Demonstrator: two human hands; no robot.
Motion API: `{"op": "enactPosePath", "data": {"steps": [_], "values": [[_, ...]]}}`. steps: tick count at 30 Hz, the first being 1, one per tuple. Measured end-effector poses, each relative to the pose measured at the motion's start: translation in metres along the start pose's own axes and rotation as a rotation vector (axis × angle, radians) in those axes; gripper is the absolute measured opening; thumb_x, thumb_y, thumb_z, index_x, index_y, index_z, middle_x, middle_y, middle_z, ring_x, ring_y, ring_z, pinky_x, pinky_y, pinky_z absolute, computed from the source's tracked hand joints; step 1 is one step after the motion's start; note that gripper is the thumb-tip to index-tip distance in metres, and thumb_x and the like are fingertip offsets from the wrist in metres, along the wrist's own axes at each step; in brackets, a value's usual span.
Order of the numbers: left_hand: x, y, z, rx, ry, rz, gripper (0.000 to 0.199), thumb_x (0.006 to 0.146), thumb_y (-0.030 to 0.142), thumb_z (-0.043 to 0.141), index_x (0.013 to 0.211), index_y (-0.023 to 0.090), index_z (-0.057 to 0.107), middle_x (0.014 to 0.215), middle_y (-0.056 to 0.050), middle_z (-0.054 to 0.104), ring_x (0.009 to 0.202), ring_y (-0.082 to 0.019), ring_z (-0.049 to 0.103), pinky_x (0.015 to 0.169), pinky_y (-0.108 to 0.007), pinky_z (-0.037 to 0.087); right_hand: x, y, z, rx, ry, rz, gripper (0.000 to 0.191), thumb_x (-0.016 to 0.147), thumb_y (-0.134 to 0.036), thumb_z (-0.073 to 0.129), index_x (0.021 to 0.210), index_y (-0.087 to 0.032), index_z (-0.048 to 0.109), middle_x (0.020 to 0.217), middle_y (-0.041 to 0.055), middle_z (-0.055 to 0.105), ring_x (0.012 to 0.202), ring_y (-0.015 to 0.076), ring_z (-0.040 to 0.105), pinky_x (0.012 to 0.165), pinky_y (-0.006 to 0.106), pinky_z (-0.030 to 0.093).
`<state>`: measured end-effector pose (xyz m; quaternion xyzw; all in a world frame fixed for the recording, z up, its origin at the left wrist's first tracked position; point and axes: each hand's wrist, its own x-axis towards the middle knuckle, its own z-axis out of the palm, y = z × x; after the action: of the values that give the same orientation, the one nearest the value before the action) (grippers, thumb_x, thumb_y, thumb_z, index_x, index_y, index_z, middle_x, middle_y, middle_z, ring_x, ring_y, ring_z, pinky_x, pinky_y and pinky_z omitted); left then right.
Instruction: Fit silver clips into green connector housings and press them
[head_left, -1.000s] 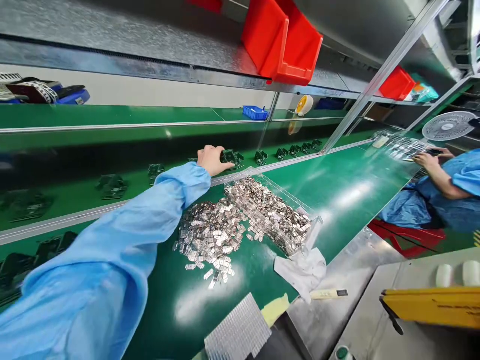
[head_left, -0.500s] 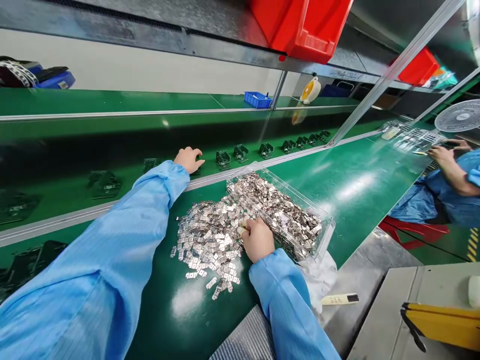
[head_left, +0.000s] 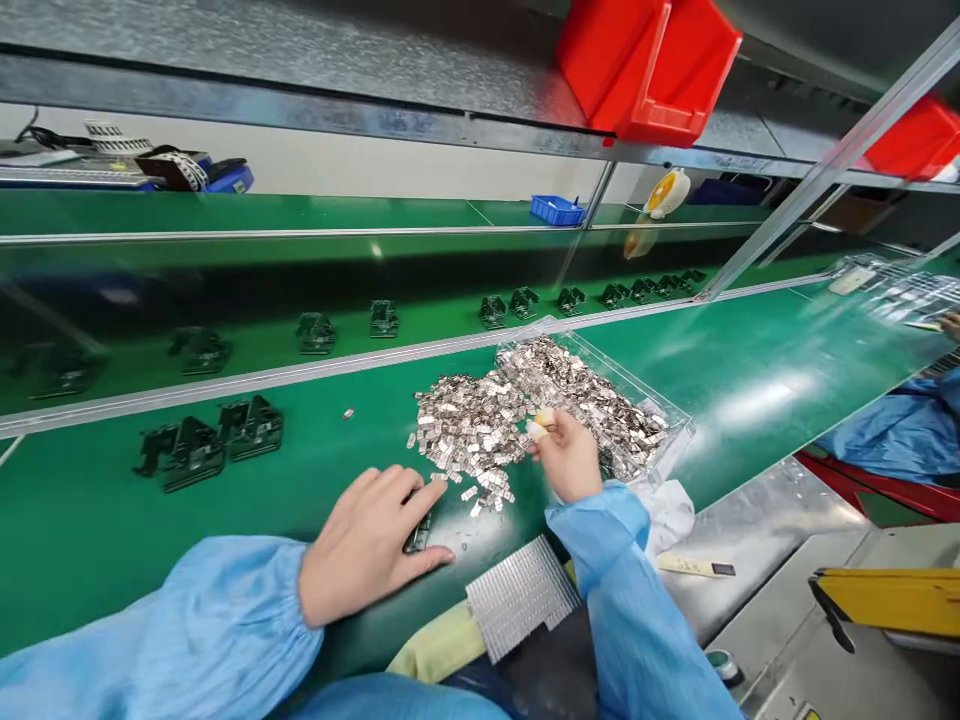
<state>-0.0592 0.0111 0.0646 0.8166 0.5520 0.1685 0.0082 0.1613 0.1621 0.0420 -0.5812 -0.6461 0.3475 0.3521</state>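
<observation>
My left hand [head_left: 375, 545] is low over the green bench, with its thumb and fingers around a small dark green circuit board [head_left: 418, 535], mostly hidden under them. My right hand [head_left: 571, 460] is closed in a pinch, with yellowish-white covers on the fingertips. Whatever it may hold is too small to make out. It is at the right edge of a loose pile of small silvery metal pieces [head_left: 469, 425]. A clear plastic tray [head_left: 679, 435] beside it holds many more of these pieces.
Several dark boards [head_left: 315, 333] stand along a strip behind the metal rail [head_left: 255, 380]. More boards [head_left: 193, 452] sit on the bench at left. A ridged silvery sheet [head_left: 521, 595] lies at the near edge. Red bins [head_left: 649, 75] occupy the shelf above. Another person's sleeve [head_left: 885, 420] shows at right.
My left hand has come back from the strip behind the rail to the near bench, and a circuit board now shows under it. My right hand stays pinched by the pile. The view has shifted left.
</observation>
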Motion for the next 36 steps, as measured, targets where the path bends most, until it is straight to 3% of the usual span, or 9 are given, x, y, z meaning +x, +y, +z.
{"op": "enactPosePath", "data": {"steps": [4, 6, 10, 14, 19, 22, 24, 28, 36], "values": [[-0.043, -0.010, 0.013, -0.172, -0.053, -0.139, 0.108, 0.066, 0.065, 0.074, 0.150, 0.021, 0.022, 0.146, -0.021, 0.043, 0.127, -0.039, 0.049, 0.097, -0.052, 0.047, -0.057, -0.006, -0.024, 0.255, -0.011, 0.012, 0.031, 0.077, -0.039, 0.062, 0.097, -0.016, 0.064, 0.078, 0.0068, 0.069, 0.062, 0.0205, 0.068, 0.056, 0.032, 0.056], [-0.054, -0.019, 0.015, -0.267, -0.066, -0.205, 0.120, 0.064, 0.059, 0.079, 0.154, 0.024, 0.006, 0.155, -0.021, 0.031, 0.138, -0.039, 0.039, 0.106, -0.054, 0.043, -0.090, -0.004, -0.035, 0.399, -0.004, 0.022, 0.029, 0.076, -0.041, 0.070, 0.093, -0.017, 0.069, 0.078, 0.0071, 0.070, 0.066, 0.0202, 0.068, 0.056, 0.029, 0.056], [-0.059, -0.031, 0.030, -0.389, -0.082, -0.251, 0.108, 0.072, 0.038, 0.080, 0.153, 0.027, 0.009, 0.147, -0.017, 0.045, 0.134, -0.036, 0.046, 0.107, -0.055, 0.042, -0.148, 0.001, -0.030, 0.540, 0.063, 0.022, 0.019, 0.076, -0.036, 0.077, 0.086, -0.021, 0.074, 0.082, 0.0057, 0.071, 0.073, 0.0164, 0.065, 0.061, 0.022, 0.053], [-0.046, -0.018, 0.046, -0.530, 0.027, -0.289, 0.091, 0.071, 0.029, 0.079, 0.146, 0.024, 0.027, 0.128, -0.014, 0.058, 0.116, -0.031, 0.060, 0.097, -0.049, 0.051, -0.182, 0.003, -0.004, 0.633, 0.086, 0.083, 0.018, 0.077, -0.036, 0.078, 0.088, -0.022, 0.075, 0.075, 0.0039, 0.068, 0.068, 0.0144, 0.060, 0.059, 0.020, 0.051], [-0.020, 0.028, 0.052, -0.896, 0.191, -0.219, 0.060, 0.070, 0.030, 0.081, 0.122, 0.024, 0.051, 0.119, -0.009, 0.055, 0.105, -0.024, 0.063, 0.077, -0.032, 0.059, -0.200, 0.000, 0.010, 0.648, 0.151, 0.132, 0.017, 0.085, -0.037, 0.069, 0.090, -0.020, 0.071, 0.069, 0.0020, 0.064, 0.054, 0.0112, 0.052, 0.049, 0.020, 0.045], [-0.008, 0.054, 0.056, -1.185, 0.186, -0.245, 0.056, 0.067, 0.029, 0.084, 0.114, 0.025, 0.055, 0.122, -0.008, 0.054, 0.105, -0.022, 0.063, 0.076, -0.029, 0.059, -0.204, -0.006, 0.011, 0.493, 0.249, 0.030, 0.013, 0.085, -0.032, 0.066, 0.090, -0.021, 0.071, 0.106, 0.0101, 0.067, 0.086, 0.0209, 0.064, 0.072, 0.029, 0.053], [-0.005, 0.065, 0.059, -1.374, 0.097, -0.283, 0.055, 0.066, 0.027, 0.084, 0.112, 0.024, 0.055, 0.118, -0.007, 0.057, 0.096, -0.019, 0.066, 0.072, -0.026, 0.059, -0.204, -0.009, 0.013, 0.394, 0.293, -0.020, 0.011, 0.084, -0.028, 0.064, 0.090, -0.021, 0.071, 0.128, 0.0118, 0.058, 0.110, 0.0264, 0.060, 0.089, 0.036, 0.051], [-0.005, 0.073, 0.064, -1.572, -0.017, -0.327, 0.052, 0.066, 0.018, 0.081, 0.111, 0.023, 0.054, 0.100, -0.001, 0.063, 0.078, -0.013, 0.066, 0.065, -0.020, 0.056, -0.204, -0.009, 0.020, 0.285, 0.315, -0.044, 0.010, 0.084, -0.021, 0.060, 0.087, -0.022, 0.069, 0.139, 0.0097, 0.050, 0.124, 0.0266, 0.052, 0.100, 0.038, 0.043], [-0.017, 0.072, 0.062, -1.549, -0.078, -0.263, 0.047, 0.077, 0.011, 0.068, 0.117, 0.026, 0.051, 0.106, -0.002, 0.066, 0.090, -0.014, 0.067, 0.071, -0.021, 0.056, -0.207, -0.006, 0.027, 0.219, 0.356, -0.050, 0.009, 0.082, -0.019, 0.060, 0.088, -0.020, 0.066, 0.136, 0.0116, 0.050, 0.124, 0.0270, 0.051, 0.095, 0.037, 0.044]]}}
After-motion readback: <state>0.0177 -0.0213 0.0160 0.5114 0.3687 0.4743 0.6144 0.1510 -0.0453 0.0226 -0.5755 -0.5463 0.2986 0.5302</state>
